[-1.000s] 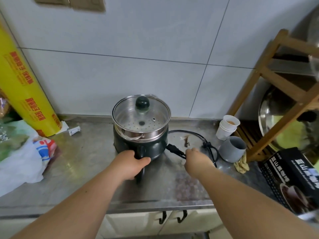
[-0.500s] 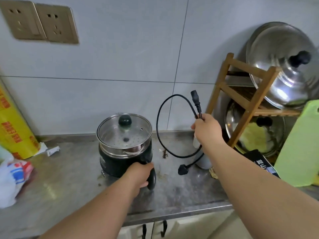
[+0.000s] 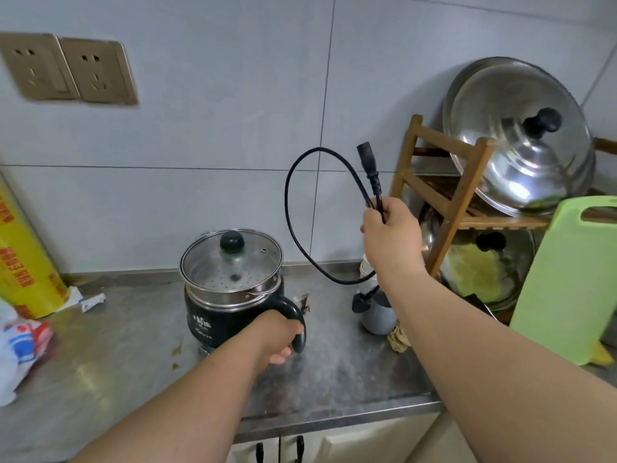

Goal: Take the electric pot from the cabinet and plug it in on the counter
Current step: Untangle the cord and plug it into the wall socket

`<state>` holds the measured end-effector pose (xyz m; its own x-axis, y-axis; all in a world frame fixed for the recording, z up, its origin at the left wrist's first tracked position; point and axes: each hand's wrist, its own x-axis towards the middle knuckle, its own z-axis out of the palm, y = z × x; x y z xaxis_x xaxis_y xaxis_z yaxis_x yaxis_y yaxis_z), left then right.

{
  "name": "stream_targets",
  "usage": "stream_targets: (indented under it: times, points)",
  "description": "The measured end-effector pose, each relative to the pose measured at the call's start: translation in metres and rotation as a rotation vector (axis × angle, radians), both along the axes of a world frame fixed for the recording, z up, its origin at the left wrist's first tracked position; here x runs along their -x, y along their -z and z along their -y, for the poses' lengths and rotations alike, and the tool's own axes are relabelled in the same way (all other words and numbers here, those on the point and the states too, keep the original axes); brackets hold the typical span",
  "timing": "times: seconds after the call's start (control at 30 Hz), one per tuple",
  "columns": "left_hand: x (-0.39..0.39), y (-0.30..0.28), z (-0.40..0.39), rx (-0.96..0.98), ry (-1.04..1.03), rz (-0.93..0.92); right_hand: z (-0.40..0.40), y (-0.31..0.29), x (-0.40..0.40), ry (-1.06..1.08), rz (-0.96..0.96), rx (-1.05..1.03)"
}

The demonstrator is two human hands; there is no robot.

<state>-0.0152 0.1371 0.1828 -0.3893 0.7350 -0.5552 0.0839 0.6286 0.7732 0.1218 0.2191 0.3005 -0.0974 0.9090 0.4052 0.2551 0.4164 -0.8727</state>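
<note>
The dark green electric pot (image 3: 213, 315), with a steel steamer tray and a glass lid (image 3: 232, 259), stands on the steel counter (image 3: 133, 355). My left hand (image 3: 278, 335) grips its black side handle. My right hand (image 3: 389, 237) is raised above the counter and holds the black power cord (image 3: 293, 225) just below its appliance connector (image 3: 369, 168), which points up. The cord loops down, and its wall plug (image 3: 362, 304) hangs by a grey cup. Two beige wall sockets (image 3: 96, 71) sit at the upper left.
A yellow cling-film roll (image 3: 23, 262) and a plastic bag (image 3: 20, 339) lie at the left. At the right stand a wooden rack (image 3: 457, 195) with steel lids (image 3: 517, 138), a green cutting board (image 3: 567, 279), a grey cup (image 3: 377, 315) and stacked paper cups. Cabinet doors are below.
My right hand picked the cord up off the counter and raised it, connector end up. The pot now sits turned, handle toward me. The view tilted up, showing the sockets.
</note>
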Motion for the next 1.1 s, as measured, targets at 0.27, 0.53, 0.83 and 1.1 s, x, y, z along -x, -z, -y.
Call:
stream_targets:
  times: [0.27, 0.53, 0.83, 1.1]
  points:
    - [-0.028, -0.073, 0.005, -0.359, 0.098, 0.198, 0.013, -0.055, 0.005, -0.112, -0.328, -0.063]
    - [-0.007, -0.125, 0.021, -0.559, -0.011, 0.493, 0.050, -0.109, 0.028, -0.307, -0.664, 0.063]
    - [0.075, -0.148, 0.069, -0.998, -0.603, 0.672, 0.093, -0.100, 0.115, -0.511, -0.874, 0.352]
    - [0.155, -0.172, 0.123, -1.246, -0.665, 0.225, 0.096, -0.081, 0.158, -0.597, -0.720, 0.661]
